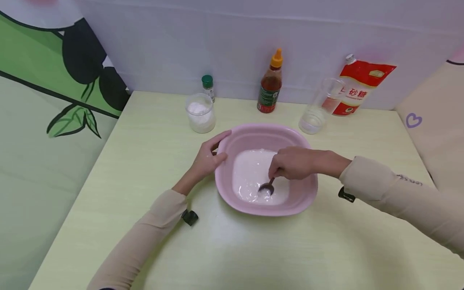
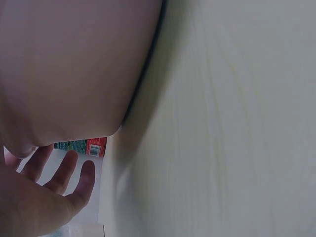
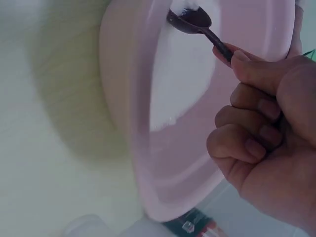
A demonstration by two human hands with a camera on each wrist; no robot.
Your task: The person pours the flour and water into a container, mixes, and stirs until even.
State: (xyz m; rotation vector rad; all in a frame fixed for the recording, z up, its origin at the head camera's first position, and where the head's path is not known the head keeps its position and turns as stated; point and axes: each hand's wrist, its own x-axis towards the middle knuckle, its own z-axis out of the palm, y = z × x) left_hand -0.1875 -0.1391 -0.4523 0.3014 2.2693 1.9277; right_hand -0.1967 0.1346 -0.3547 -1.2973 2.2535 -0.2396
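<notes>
A pink plastic basin point(image 1: 266, 211) holds a pool of white, glossy liquid point(image 1: 250, 171). At its left side my left hand point(image 1: 206, 160) grips the rim, thumb on the edge; in the left wrist view the other fingers point(image 2: 63, 173) curve below the rim, some off the wall. My right hand point(image 1: 295, 163) reaches over the basin and holds a dark spoon point(image 1: 267, 187) by its handle. Thumb and forefinger pinch that handle in the right wrist view, the remaining fingers curled. The spoon's bowl point(image 3: 195, 19) is at the liquid's surface with some white stuff in it.
Behind the basin stand a glass of white powder point(image 1: 201, 117), a small green-capped bottle point(image 1: 208, 84), a red sauce bottle point(image 1: 270, 88), a tall clear glass point(image 1: 313, 119) and a red-and-white sugar pouch point(image 1: 357, 90). A fabric backdrop point(image 1: 232, 48) rises at the table's back edge.
</notes>
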